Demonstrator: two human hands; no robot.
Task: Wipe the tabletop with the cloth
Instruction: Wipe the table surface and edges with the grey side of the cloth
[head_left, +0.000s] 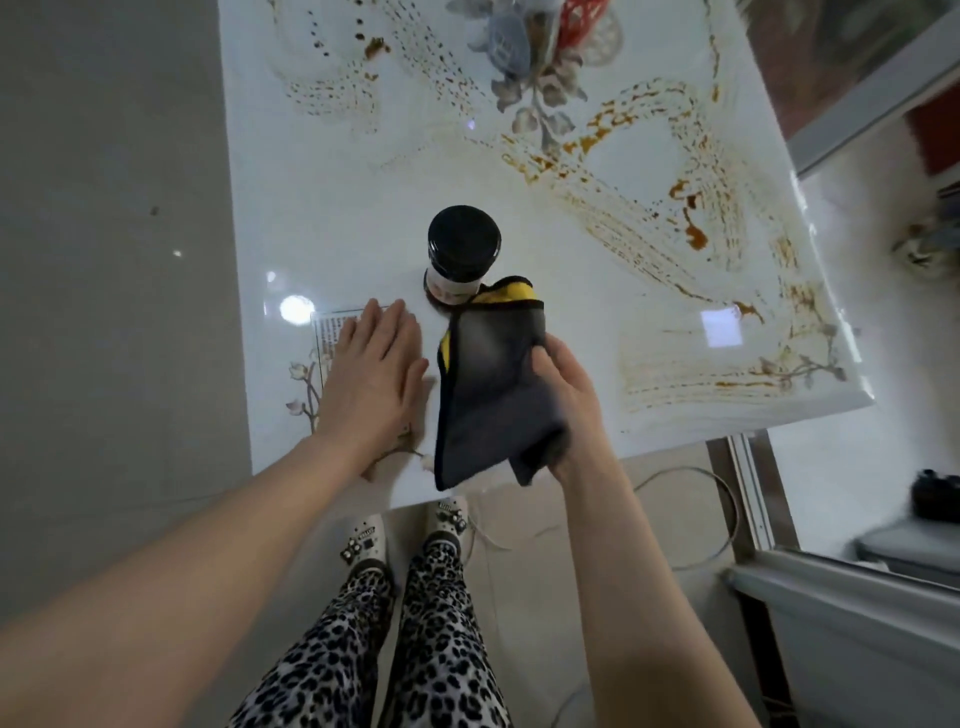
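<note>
Nearest to the camera, the person is standing at the near edge of the desk (322, 218), wearing leopard-pattern trousers (436, 649) and pale shoes (366, 543), and a thin cable (722, 525) is lying on the floor to the right of the shoes.

The landmark here is the dark jar (462, 260), which is standing upright on the desk with its black lid on.

Just nearer than the jar and a little to its right, the right hand (563, 400) is holding the cloth (488, 395). The grip is closing around the right side of the cloth, with the thumb lying on top of the fabric. The cloth is dark grey with a yellow side showing at its far corner, and it is hanging folded. Its far corner is appearing just beside the base of the jar, and its lower end is reaching past the near desk edge. Whether the cloth is touching the desk, I cannot tell.

To the near left of the jar, the left hand (374, 374) is resting flat on the desk with straight fingers, holding nothing, and partly covering a printed panel (332, 327).

Beyond the jar and to its right, brown streaks (691, 228) are spreading across the white glossy surface. Far behind the jar, a blurred group of objects (535, 36) is standing at the far end of the desk.
</note>
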